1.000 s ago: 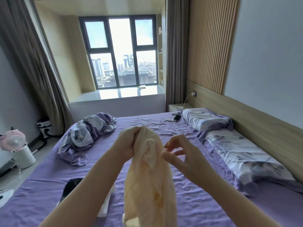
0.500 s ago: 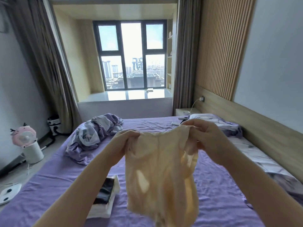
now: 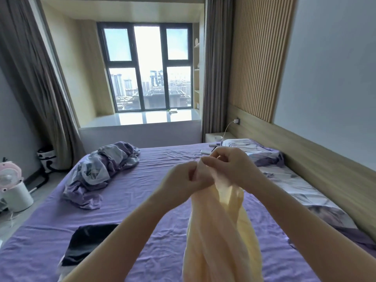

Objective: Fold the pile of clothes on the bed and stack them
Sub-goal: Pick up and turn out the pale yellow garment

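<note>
Half a second ago I held the cream garment (image 3: 221,231) spread wide between my hands; now my left hand (image 3: 187,178) and right hand (image 3: 230,167) have come together, touching, pinching its top edge. The cloth hangs bunched, seemingly doubled lengthwise. My head has tipped lower.

A big window (image 3: 148,68) with dark frames lets in bright daylight and shows tall city buildings, with long gray curtains (image 3: 30,78) on both sides, a wall of thin wooden strips (image 3: 258,58) and a plain pale wall (image 3: 335,68) on the right.
</note>
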Motion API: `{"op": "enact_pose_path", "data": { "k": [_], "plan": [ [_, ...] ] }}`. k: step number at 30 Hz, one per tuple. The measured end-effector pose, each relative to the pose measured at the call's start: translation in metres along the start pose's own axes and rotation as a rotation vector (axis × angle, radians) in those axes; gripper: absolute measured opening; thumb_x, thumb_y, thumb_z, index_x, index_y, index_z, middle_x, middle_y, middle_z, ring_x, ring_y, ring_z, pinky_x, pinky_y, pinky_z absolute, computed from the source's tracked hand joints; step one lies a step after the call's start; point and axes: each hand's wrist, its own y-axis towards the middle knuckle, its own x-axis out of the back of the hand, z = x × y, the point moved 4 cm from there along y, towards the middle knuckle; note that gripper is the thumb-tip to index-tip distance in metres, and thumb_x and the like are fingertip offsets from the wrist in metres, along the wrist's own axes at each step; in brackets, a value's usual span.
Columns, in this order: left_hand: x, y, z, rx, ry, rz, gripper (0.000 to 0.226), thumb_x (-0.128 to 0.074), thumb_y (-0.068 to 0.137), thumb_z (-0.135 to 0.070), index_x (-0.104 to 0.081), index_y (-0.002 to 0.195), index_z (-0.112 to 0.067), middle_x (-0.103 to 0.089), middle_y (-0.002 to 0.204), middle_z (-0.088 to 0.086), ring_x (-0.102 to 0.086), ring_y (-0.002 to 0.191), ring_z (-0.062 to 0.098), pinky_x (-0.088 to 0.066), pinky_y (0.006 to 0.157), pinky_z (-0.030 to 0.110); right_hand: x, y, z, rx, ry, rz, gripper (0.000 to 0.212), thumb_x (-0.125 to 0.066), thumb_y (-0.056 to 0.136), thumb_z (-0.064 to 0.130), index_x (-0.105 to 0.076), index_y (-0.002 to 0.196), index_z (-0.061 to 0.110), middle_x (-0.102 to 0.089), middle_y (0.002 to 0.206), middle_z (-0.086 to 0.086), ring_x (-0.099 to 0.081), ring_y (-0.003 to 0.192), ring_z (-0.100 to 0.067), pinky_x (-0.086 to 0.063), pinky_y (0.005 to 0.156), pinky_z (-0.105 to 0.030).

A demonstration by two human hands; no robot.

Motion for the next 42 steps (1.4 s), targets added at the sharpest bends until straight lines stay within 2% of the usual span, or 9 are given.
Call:
{"op": "enact_pose_path", "data": {
  "k": [12, 17, 20, 23, 27, 31, 33, 36, 42],
  "plan": [
    [0.073, 0.012, 0.045, 0.08, -0.127, -0.168, 0.071, -0.072, 0.062, -0.056, -0.061, 0.082, 0.012, -0.045, 0.07, 0.006, -0.041, 0.067, 0.013, -0.036, 0.068, 0.032, 0.024, -0.034, -0.054, -0.027, 0.122, 0.235, 0.021, -0.071, 0.08, 0.005, -0.056, 0.073, 0.017, -0.051, 0.065, 0.011, -0.049, 0.062, -0.006, -0.046, 0.064, -0.021],
    [0.059, 0.004, 0.07, 0.096, 0.081, -0.206, 0.018, -0.063, 0.066, -0.054, -0.069, 0.073, -0.038, -0.06, 0.068, -0.012, -0.053, 0.066, 0.007, -0.042, 0.073, 0.031, 0.012, -0.009, -0.029, -0.123, 0.354, 0.029, 0.012, -0.06, 0.089, 0.006, -0.052, 0.083, 0.013, -0.049, 0.067, 0.0, -0.051, 0.05, -0.007, -0.048, 0.047, -0.024],
    [0.042, -0.016, 0.051, -0.132, 0.177, -0.35, 0.027, -0.059, 0.073, -0.051, -0.061, 0.1, -0.048, -0.062, 0.097, -0.015, -0.06, 0.089, 0.002, -0.047, 0.079, 0.02, 0.001, 0.006, -0.013, -0.153, 0.53, 0.057, 0.013, -0.059, 0.09, 0.005, -0.054, 0.091, 0.017, -0.05, 0.073, -0.007, -0.052, 0.054, -0.013, -0.049, 0.048, -0.028],
    [0.004, -0.036, 0.029, -0.092, 0.033, -0.309, 0.034, -0.062, 0.068, -0.058, -0.062, 0.095, -0.037, -0.067, 0.085, -0.015, -0.063, 0.078, 0.001, -0.046, 0.068, 0.014, -0.01, 0.014, -0.006, -0.185, 0.567, 0.1, 0.014, -0.057, 0.089, 0.002, -0.056, 0.091, 0.016, -0.053, 0.074, -0.009, -0.056, 0.054, -0.013, -0.053, 0.05, -0.028],
    [-0.025, -0.037, 0.037, 0.12, 0.135, -0.245, 0.03, -0.071, 0.076, -0.043, -0.055, 0.075, -0.017, -0.059, 0.057, -0.008, -0.063, 0.059, 0.01, -0.053, 0.065, 0.034, -0.01, 0.017, -0.01, -0.202, 0.635, 0.037, 0.01, -0.056, 0.089, -0.001, -0.057, 0.09, 0.009, -0.059, 0.082, -0.014, -0.063, 0.062, -0.017, -0.058, 0.059, -0.031],
    [-0.006, -0.01, 0.028, 0.1, 0.143, -0.33, 0.038, -0.068, 0.082, -0.029, -0.048, 0.053, -0.014, -0.044, 0.041, -0.01, -0.041, 0.042, 0.003, -0.035, 0.049, 0.022, -0.023, -0.005, -0.041, -0.146, 0.528, 0.079, 0.034, -0.068, 0.083, 0.021, -0.051, 0.112, 0.017, -0.066, 0.105, -0.012, -0.067, 0.089, -0.017, -0.057, 0.08, -0.034],
    [0.003, 0.006, 0.021, 0.087, 0.142, -0.286, 0.03, -0.07, 0.079, -0.031, -0.058, 0.057, -0.015, -0.053, 0.047, -0.007, -0.048, 0.049, 0.006, -0.041, 0.057, 0.026, -0.044, -0.029, -0.067, -0.142, 0.257, 0.154, 0.05, -0.076, 0.073, 0.036, -0.047, 0.113, 0.028, -0.067, 0.101, 0.0, -0.065, 0.091, -0.01, -0.053, 0.081, -0.028],
    [0.018, 0.024, 0.029, 0.123, 0.08, -0.248, 0.025, -0.073, 0.078, -0.026, -0.064, 0.066, -0.005, -0.059, 0.053, -0.006, -0.051, 0.051, 0.009, -0.045, 0.06, 0.028, -0.064, -0.059, -0.109, -0.142, -0.103, 0.157, 0.022, -0.071, 0.076, 0.036, -0.054, 0.087, 0.026, -0.056, 0.068, 0.011, -0.052, 0.064, 0.002, -0.039, 0.062, -0.023],
    [0.077, 0.026, 0.059, 0.188, 0.107, -0.39, 0.037, -0.075, 0.08, -0.02, -0.056, 0.064, 0.008, -0.044, 0.048, -0.001, -0.039, 0.036, 0.003, -0.028, 0.04, 0.015, -0.042, -0.07, -0.124, -0.175, 0.037, 0.171, 0.035, -0.064, 0.077, 0.037, -0.043, 0.057, 0.018, -0.038, 0.052, 0.01, -0.032, 0.053, -0.001, -0.025, 0.052, -0.023]
  ]
}}
